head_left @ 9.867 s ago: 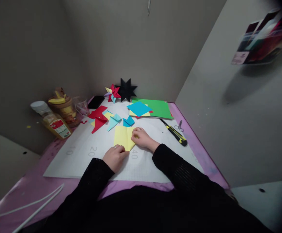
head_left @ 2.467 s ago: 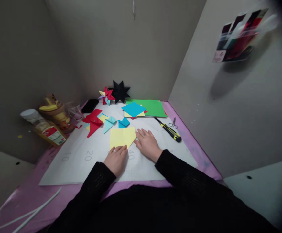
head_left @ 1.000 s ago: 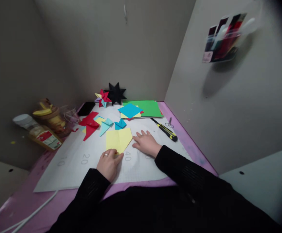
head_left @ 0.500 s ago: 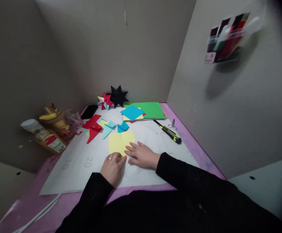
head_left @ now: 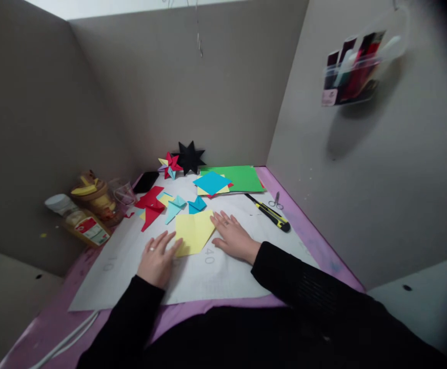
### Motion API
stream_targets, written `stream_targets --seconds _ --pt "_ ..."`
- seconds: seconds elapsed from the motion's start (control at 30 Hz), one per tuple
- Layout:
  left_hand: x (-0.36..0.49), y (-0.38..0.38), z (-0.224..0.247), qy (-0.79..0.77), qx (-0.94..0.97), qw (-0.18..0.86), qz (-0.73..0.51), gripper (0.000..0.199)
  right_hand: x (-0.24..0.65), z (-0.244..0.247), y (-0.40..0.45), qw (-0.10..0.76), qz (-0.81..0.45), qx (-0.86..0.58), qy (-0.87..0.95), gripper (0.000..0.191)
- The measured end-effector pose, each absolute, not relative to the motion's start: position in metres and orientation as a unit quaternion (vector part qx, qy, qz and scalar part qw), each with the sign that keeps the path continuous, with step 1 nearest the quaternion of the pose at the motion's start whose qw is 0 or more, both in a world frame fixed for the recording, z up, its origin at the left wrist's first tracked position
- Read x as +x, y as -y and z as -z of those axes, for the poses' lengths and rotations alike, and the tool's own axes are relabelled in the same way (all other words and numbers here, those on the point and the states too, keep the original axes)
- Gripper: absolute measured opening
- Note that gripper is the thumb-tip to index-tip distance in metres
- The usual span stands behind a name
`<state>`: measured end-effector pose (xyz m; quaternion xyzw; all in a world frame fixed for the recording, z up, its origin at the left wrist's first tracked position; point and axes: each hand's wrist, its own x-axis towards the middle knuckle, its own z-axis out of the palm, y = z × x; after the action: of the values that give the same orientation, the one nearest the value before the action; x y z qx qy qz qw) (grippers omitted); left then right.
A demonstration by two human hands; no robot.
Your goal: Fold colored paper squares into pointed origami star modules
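A yellow sheet of paper (head_left: 193,233) lies on the white numbered mat, with a crease down its middle and its lower right corner folded in. My left hand (head_left: 158,260) rests at the sheet's lower left edge, fingers spread. On the right edge lies my right hand (head_left: 234,237), its fingers stretched out flat with the tips at the upper right corner. Just beyond the sheet are a folded blue paper piece (head_left: 197,205), a light blue one (head_left: 176,207) and folded red pieces (head_left: 153,210).
A utility knife (head_left: 269,213) and small scissors (head_left: 276,202) lie to the right. Green paper (head_left: 246,178) and a blue square (head_left: 212,183) are stacked behind. A black paper star (head_left: 189,158), phone (head_left: 145,182) and glue bottle (head_left: 88,228) stand or lie farther left.
My left hand has moved left, away from the sheet's lower middle, and its fingers have spread. My right hand has slid up and right. The sheet's lower right corner now shows folded.
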<state>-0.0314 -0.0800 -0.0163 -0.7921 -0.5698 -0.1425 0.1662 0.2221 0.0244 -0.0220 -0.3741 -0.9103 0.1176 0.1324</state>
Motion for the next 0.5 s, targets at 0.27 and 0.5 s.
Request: stream_targets --seconds 0.27,0.5 --pt "-0.055 0.029 0.020 0.534 -0.828 0.092 0.148 0.032 0.218 0.010 -0.010 0.124 -0.145 -0.200 0.961 0.053" --pt "-0.039 0.047 0.023 0.443 -0.879 0.000 0.175 0.021 0.219 0.017 -0.020 0.084 -0.186 -0.212 0.956 0.054"
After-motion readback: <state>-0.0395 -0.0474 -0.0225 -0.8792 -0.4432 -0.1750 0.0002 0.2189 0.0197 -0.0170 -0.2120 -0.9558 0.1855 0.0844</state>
